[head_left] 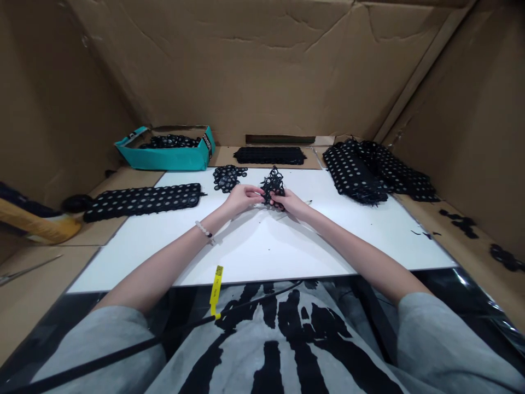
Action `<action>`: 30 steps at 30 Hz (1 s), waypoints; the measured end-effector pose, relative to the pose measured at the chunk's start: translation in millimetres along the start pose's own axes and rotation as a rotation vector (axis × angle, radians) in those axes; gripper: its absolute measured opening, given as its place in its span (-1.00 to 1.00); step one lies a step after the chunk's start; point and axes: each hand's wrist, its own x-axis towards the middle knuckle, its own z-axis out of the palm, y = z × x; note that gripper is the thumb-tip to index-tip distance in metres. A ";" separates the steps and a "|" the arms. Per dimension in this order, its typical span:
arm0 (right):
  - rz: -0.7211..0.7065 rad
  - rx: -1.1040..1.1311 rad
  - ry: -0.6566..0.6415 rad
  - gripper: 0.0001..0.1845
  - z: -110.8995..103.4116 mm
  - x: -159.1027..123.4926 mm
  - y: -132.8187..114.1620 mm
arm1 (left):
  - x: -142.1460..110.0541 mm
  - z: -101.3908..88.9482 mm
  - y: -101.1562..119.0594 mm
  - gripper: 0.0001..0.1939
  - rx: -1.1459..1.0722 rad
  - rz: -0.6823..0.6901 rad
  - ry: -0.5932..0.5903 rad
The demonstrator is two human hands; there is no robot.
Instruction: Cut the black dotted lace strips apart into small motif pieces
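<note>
My left hand (241,199) and my right hand (290,202) meet above the middle of a white board (262,246). Between their fingers is a small, openwork piece of black lace (273,185), which both hands pinch, and part of it rises above my fingers. A beaded bracelet (204,230) circles my left wrist. Just left of my left hand lies a loose cluster of black ring-patterned lace (227,178). A long black strip with pale dots (141,201) lies farther left.
A teal box (166,157) holds black material at the back left. A flat black stack (269,155) lies behind the board, and dotted black piles (353,172) lie at the right. Black scraps (459,223) lie on cardboard at right. Cardboard walls surround the area.
</note>
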 end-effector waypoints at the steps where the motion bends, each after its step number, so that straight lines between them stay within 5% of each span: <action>1: -0.010 -0.016 -0.004 -0.70 -0.2 0.8 1.3 | 3.1 -6.5 -1.6 -0.60 0.023 0.015 0.048; 5: -0.030 -0.095 0.055 -0.67 -3.8 2.0 1.5 | 18.1 -50.3 -13.4 -0.77 0.330 0.169 0.410; 9: 0.006 -0.172 0.124 -0.80 -7.3 -1.0 -4.2 | 24.1 -80.0 -24.0 -0.87 0.750 0.238 0.479; 12: 0.009 -0.167 0.083 -0.79 -6.3 -5.7 -8.7 | 18.2 -69.0 -19.0 -0.79 0.856 0.346 0.467; 15: -0.020 -0.129 0.074 -0.74 -2.8 -9.5 -11.3 | 8.1 -42.6 -8.0 -0.68 0.865 0.473 0.288; 20: -0.066 -0.052 0.078 -0.78 0.4 -9.9 -11.7 | 1.6 -16.8 -8.4 -0.71 0.943 0.451 0.074; 30: -0.037 0.021 0.066 -0.77 -0.6 -7.5 -8.1 | 17.9 -33.9 -19.8 -0.71 0.970 0.374 0.194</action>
